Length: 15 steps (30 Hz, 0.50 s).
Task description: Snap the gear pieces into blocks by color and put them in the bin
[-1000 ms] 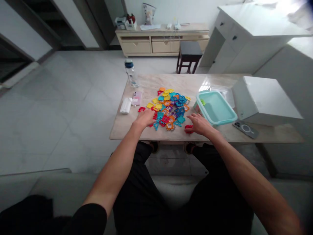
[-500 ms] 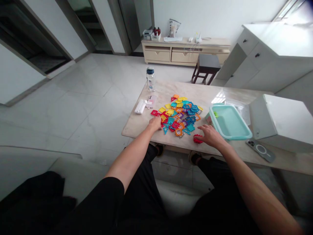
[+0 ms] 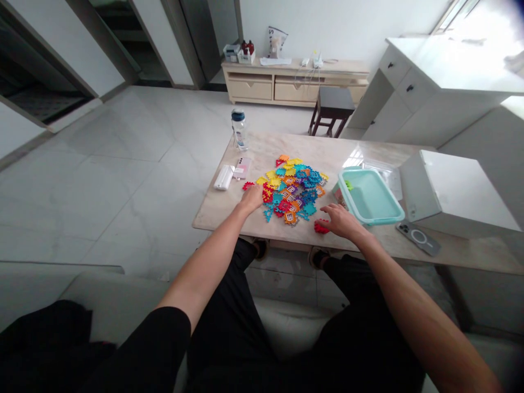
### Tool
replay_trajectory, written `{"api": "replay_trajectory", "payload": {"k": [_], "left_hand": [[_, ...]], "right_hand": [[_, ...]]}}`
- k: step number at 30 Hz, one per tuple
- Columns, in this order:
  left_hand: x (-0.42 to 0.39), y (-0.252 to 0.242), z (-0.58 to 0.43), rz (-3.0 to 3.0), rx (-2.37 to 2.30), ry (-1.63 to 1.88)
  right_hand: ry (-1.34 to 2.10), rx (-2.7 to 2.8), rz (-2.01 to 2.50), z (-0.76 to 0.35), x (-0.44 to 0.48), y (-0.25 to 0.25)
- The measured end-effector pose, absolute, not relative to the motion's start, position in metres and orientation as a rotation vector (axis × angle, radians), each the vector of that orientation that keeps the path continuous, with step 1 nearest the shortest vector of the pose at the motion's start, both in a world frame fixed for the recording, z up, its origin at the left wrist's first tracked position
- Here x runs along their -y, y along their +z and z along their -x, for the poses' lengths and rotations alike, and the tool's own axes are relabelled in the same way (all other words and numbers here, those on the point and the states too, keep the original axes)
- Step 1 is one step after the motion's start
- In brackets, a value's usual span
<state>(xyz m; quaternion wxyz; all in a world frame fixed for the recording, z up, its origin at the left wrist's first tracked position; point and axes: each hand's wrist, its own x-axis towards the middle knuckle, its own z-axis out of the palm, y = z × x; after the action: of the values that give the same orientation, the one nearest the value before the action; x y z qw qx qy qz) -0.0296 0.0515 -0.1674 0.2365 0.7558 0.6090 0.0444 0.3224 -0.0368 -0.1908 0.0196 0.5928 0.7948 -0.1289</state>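
Observation:
A heap of coloured plastic interlocking tiles (image 3: 292, 185) lies in the middle of a pale marble table (image 3: 229, 215). My left hand (image 3: 250, 198) rests at the heap's left edge with its fingers curled on the red and yellow pieces; whether it grips one is unclear. My right hand (image 3: 340, 219) lies flat near the table's front edge, fingers touching a red tile (image 3: 320, 226). A mint green plastic tub (image 3: 370, 196) sits just right of the heap, with a small green piece inside.
A water bottle (image 3: 239, 129), a white case (image 3: 224, 177) and a pink phone (image 3: 244, 166) stand left of the heap. A white box (image 3: 454, 191) and a dark phone (image 3: 418, 238) lie at the right. A stool (image 3: 331, 108) and low sideboard (image 3: 292, 82) stand beyond.
My head has turned, so the table shifted in view. Both hands have stayed at the heap's edges, the right one still on the red tile.

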Motion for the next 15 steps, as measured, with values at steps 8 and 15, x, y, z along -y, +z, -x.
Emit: {"api": "replay_trajectory", "payload": {"k": [8, 15], "left_hand": [[-0.044, -0.156, -0.022, -1.833, -1.415, 0.432], [-0.020, -0.151, -0.059, -1.566, -1.166, 0.582]], "right_hand": [[-0.421, -2.679, -1.810, -0.297, 0.036, -0.172], [-0.505, -3.132, -1.702, -0.291, 0.036, -0.167]]}}
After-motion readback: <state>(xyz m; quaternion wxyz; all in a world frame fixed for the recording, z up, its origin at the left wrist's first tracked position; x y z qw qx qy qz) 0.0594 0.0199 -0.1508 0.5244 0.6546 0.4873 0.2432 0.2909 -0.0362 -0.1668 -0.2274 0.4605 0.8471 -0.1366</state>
